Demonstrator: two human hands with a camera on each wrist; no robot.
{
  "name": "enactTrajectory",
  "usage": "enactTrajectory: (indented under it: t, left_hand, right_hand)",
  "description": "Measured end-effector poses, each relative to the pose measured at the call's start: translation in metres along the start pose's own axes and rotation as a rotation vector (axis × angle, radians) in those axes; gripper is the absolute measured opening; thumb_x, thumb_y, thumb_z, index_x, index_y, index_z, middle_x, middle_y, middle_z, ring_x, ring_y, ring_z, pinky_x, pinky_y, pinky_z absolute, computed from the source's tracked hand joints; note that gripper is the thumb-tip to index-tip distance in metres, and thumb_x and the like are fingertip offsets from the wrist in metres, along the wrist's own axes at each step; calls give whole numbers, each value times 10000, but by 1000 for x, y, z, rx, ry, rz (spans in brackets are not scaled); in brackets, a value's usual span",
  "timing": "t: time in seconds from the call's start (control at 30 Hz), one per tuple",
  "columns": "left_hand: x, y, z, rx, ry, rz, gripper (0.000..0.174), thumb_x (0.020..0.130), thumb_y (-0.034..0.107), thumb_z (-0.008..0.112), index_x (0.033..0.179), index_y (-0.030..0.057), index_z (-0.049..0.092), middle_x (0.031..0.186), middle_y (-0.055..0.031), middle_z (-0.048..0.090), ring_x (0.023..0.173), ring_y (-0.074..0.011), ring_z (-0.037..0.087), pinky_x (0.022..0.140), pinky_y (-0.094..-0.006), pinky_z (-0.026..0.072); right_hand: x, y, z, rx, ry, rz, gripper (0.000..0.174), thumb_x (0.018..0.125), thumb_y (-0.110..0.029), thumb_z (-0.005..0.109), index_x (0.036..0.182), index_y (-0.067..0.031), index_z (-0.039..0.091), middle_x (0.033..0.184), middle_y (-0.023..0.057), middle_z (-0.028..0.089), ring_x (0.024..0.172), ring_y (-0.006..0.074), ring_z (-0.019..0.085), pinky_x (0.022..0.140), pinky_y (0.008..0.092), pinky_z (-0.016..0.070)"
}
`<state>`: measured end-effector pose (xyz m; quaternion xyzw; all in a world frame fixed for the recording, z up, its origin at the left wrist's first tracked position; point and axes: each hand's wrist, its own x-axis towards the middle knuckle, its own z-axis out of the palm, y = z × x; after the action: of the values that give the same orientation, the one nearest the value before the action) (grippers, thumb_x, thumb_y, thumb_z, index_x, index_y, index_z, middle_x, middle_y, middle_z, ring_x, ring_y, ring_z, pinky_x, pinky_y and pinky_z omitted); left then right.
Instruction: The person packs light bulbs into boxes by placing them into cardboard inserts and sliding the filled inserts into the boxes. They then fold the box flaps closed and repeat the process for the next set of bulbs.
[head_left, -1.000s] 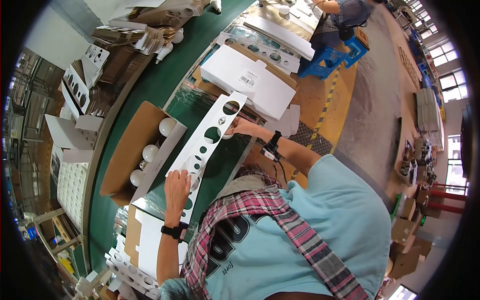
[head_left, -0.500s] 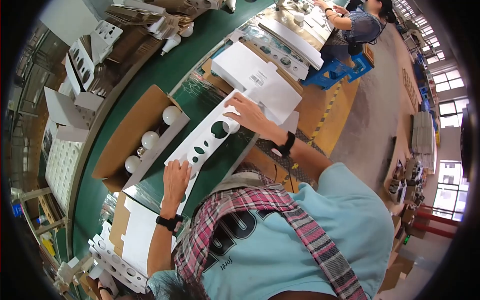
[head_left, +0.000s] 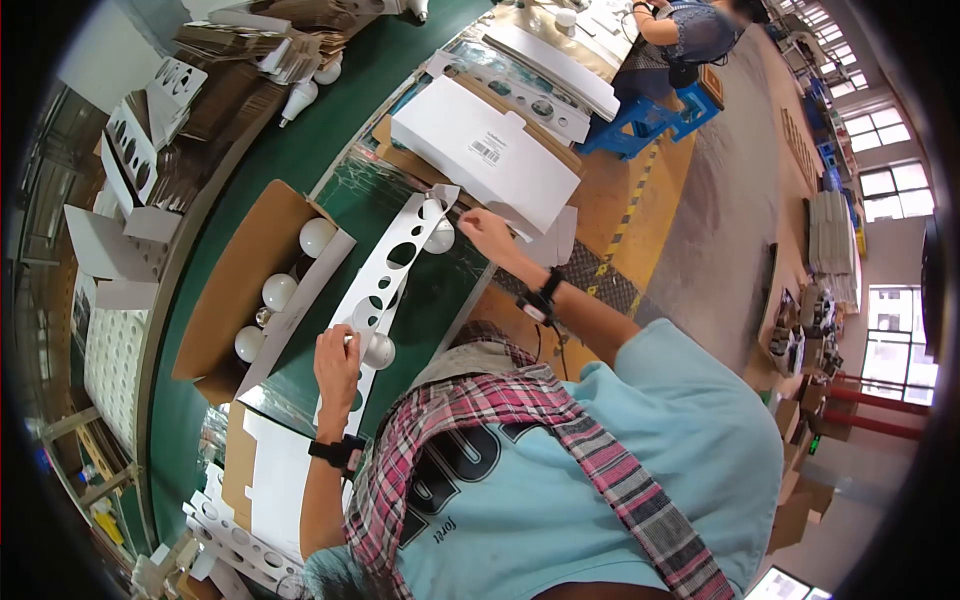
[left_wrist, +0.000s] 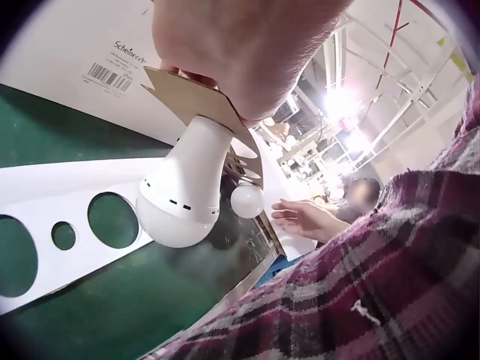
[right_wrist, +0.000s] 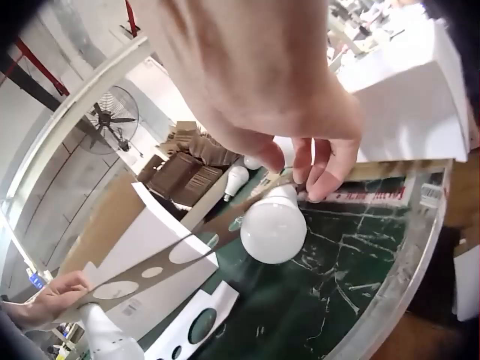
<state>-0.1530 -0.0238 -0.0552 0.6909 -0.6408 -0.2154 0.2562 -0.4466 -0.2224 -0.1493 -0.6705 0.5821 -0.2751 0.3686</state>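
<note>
Our right hand (head_left: 488, 238) no longer lies over the holed white strip (head_left: 380, 262); it is now just right of the far end, fingers loosely bent, holding nothing we can see. Our left hand (head_left: 337, 370) grips the strip's near part. We have the strip slanting above the green table (head_left: 438, 300), a far bulb (head_left: 438, 237) and a near bulb (head_left: 379, 351) on its right side.

Grn tbl (head_left: 432, 300) carries open box (head_left: 222, 300) w/ rnd wht bulbs (head_left: 279, 291), plus wht barcoded box (head_left: 450, 130).
</note>
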Motion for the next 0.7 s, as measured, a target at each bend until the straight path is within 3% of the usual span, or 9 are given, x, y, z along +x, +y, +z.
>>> enactTrajectory:
  t: [0.07, 0.1, 0.27, 0.4, 0.43, 0.47, 0.5, 0.6, 0.7]
  left_hand:
    - [1, -1, 2, -64, -23, -53, 116, 879, 151, 567, 930, 49, 544, 811, -117, 544, 764, -304, 505, 697, -414, 407]
    - [2, 0, 2, -80, -46, -65, 133, 888, 165, 560, 936, 42, 543, 804, -126, 546, 753, -302, 512, 686, -406, 413]
    - [2, -4, 5, -116, -82, -61, 181, 909, 203, 539, 949, 26, 538, 775, -146, 541, 709, -281, 526, 654, -377, 424]
    - [4, -2, 0, -249, -135, -218, 177, 909, 196, 539, 948, 24, 533, 769, -139, 536, 699, -257, 520, 641, -363, 416]
    - [5, 1, -5, -299, -149, -279, 174, 909, 194, 539, 946, 24, 532, 770, -138, 535, 697, -252, 519, 640, -359, 414]
    - [5, 4, -10, -350, -163, -342, 172, 909, 192, 539, 945, 24, 531, 771, -138, 535, 696, -246, 517, 638, -356, 413]
    - [6, 8, -14, -304, -131, -273, 169, 906, 188, 543, 949, 25, 537, 785, -137, 543, 713, -263, 521, 647, -368, 414]
    - [7, 12, -18, -133, -35, -43, 143, 888, 160, 556, 945, 28, 551, 812, -115, 550, 765, -286, 521, 678, -386, 414]
    - [7, 16, -21, -48, -90, 24, 118, 875, 142, 564, 930, 38, 549, 808, -100, 530, 783, -278, 512, 689, -389, 406]
  right_hand:
    - [19, -6, 17, 36, -86, 157, 336, 776, -228, 626, 971, 45, 635, 895, 153, 661, 823, 212, 626, 763, 318, 486]
    - [32, -10, 19, 199, -210, 266, 473, 708, -310, 659, 1029, 36, 621, 922, 160, 652, 882, 271, 620, 794, 328, 475]
    - [49, -6, 44, 319, -256, 224, 550, 671, -237, 723, 1124, 30, 563, 1031, 134, 617, 995, 223, 568, 863, 305, 435]
    - [37, -24, 28, 426, -593, 245, 552, 708, -181, 741, 1184, 8, 535, 1096, 110, 604, 1018, 194, 560, 889, 291, 429]
    - [32, -18, 27, 313, -603, 241, 583, 689, -170, 766, 1192, 8, 532, 1092, 102, 609, 1008, 186, 567, 896, 296, 432]
    - [27, -13, 28, 437, -606, 264, 597, 684, -143, 771, 1207, 5, 524, 1107, 102, 604, 1020, 186, 565, 903, 306, 432]
    - [21, -12, 28, 561, -608, 289, 613, 678, -116, 775, 1221, 3, 516, 1122, 102, 599, 1031, 186, 562, 910, 316, 432]
    - [5, -11, 27, 508, -572, 183, 649, 658, -44, 773, 1246, -8, 502, 1155, 97, 584, 1071, 194, 546, 938, 330, 423]
    - [-1, -20, 24, 450, -505, 4, 652, 653, 9, 755, 1251, -18, 497, 1176, 87, 574, 1105, 203, 528, 962, 329, 412]
